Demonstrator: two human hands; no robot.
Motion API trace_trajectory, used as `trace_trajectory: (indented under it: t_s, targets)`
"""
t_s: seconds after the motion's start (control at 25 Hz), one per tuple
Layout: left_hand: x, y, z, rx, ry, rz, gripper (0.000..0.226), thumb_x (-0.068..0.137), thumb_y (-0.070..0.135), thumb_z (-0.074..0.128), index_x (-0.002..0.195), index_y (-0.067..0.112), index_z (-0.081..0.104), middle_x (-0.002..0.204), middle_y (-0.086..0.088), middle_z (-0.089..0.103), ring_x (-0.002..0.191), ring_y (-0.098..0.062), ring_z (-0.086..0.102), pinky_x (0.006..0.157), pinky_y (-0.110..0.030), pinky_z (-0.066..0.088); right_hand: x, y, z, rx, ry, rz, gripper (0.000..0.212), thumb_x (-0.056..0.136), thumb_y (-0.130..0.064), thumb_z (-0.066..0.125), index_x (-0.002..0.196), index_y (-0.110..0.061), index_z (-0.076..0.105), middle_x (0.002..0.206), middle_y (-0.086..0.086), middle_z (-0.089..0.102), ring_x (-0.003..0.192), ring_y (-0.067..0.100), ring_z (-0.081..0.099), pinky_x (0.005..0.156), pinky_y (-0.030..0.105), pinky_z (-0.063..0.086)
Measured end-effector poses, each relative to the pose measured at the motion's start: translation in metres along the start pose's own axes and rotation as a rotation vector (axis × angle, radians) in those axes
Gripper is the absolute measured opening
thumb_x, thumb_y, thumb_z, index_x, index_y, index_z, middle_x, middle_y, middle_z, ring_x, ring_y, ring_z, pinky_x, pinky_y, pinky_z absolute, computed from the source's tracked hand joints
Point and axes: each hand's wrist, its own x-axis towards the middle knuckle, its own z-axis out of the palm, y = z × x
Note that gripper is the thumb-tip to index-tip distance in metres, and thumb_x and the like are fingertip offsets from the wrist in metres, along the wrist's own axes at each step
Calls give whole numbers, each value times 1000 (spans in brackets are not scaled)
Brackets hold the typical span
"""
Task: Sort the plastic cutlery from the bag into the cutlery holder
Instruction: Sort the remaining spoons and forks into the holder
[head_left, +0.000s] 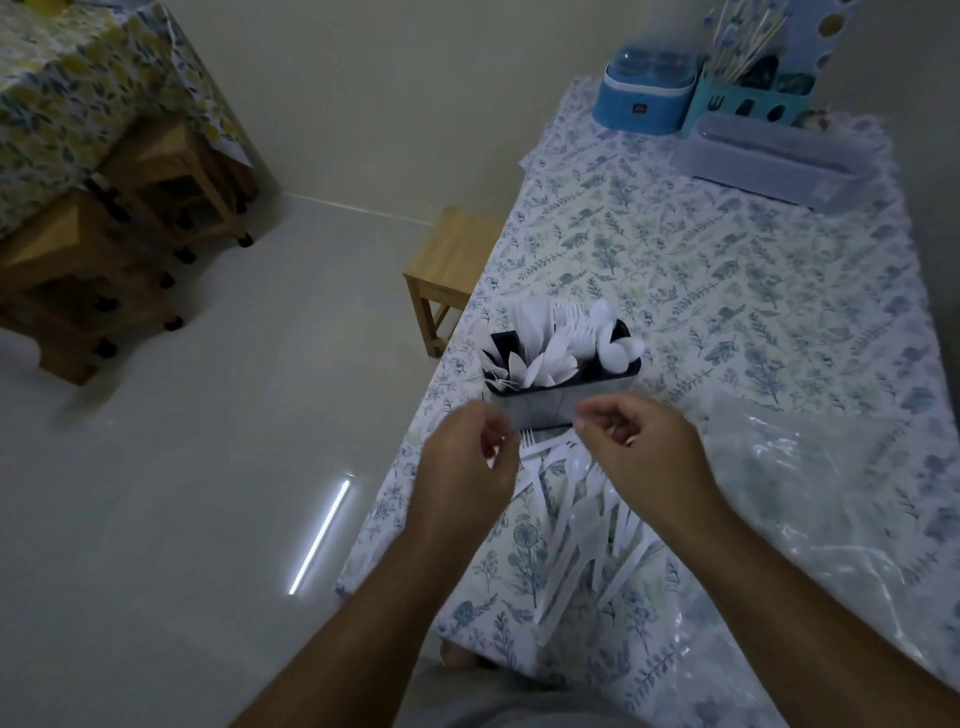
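Observation:
A black cutlery holder stands on the table, with white plastic knives, forks and spoons upright in its compartments. Just in front of it, a loose pile of white plastic cutlery lies on the cloth. The clear plastic bag lies crumpled to the right. My left hand and my right hand hover side by side over the pile, close to the holder's front wall. Both have curled fingers with thumb and forefinger brought together. A thin dark sliver shows at my left fingertips; I cannot make out what either hand holds.
The table's floral cloth has its left edge just beside my left hand. A wooden stool stands by that edge. At the far end are a blue container, a teal utensil caddy and a clear lidded box. More stools stand at left.

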Motion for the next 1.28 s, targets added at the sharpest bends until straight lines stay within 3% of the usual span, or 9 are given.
trace_trajectory:
  t_s: [0.24,0.36,0.48,0.64,0.8,0.96,1.08,1.2,1.28]
  targets:
    - [6,-44,69,95,-170,-277,31,98,22,61,127,13,62,112,-8,58,98,-25,61,84,-35,53,-35,60,6,130,-195,336,15,91,-18,73,92,-33,77,88,-4,74,79,5,69,69,18,51]
    - [17,-51,79,125,-199,-304,15,99,17,59,109,9,66,106,-9,54,79,-19,55,64,-22,45,-46,72,-7,190,-242,428,14,93,-18,71,97,-29,78,92,-6,74,73,-2,67,67,14,47]
    - [12,-45,71,97,-214,-350,9,97,14,62,94,7,66,89,-4,60,61,-7,50,44,-8,41,-50,81,-17,234,-240,508,13,93,-19,70,100,-27,78,97,2,75,75,8,64,64,20,45]
    - [-29,-31,56,-155,-84,-469,10,94,19,68,85,15,66,77,5,66,67,-10,62,53,-10,43,-42,81,-12,316,-247,578,10,95,-23,68,100,-26,76,103,7,76,81,15,65,68,29,53]
    - [-69,-9,66,-396,-194,-640,12,94,20,68,85,13,70,76,-2,71,62,-8,62,53,-19,50,-30,78,15,453,-303,638,25,95,-39,67,111,-21,70,111,7,73,96,20,70,81,36,59]
    - [-83,-2,81,-420,-296,-618,14,93,24,70,86,11,70,75,-3,70,63,-9,61,58,-23,50,-22,82,27,456,-204,628,46,88,-48,69,101,-3,70,94,10,70,85,26,65,77,41,54]
    - [-85,1,82,-356,-272,-605,24,92,38,67,87,15,68,76,6,68,63,-3,61,57,-19,46,-21,87,23,507,-131,629,32,98,-33,64,94,-2,69,88,9,74,83,26,67,85,47,57]
    - [-66,-4,84,-142,-215,-518,23,93,40,63,86,18,66,77,7,66,71,-6,62,61,-21,45,-27,88,13,690,-159,662,21,104,-23,56,102,-4,64,73,9,62,63,22,59,65,41,58]
    - [-47,-7,91,-27,-232,-479,32,92,44,64,75,17,66,66,4,65,62,-9,62,58,-23,48,-32,92,8,626,-200,672,19,106,-23,50,114,-11,63,67,5,53,55,17,47,50,31,43]
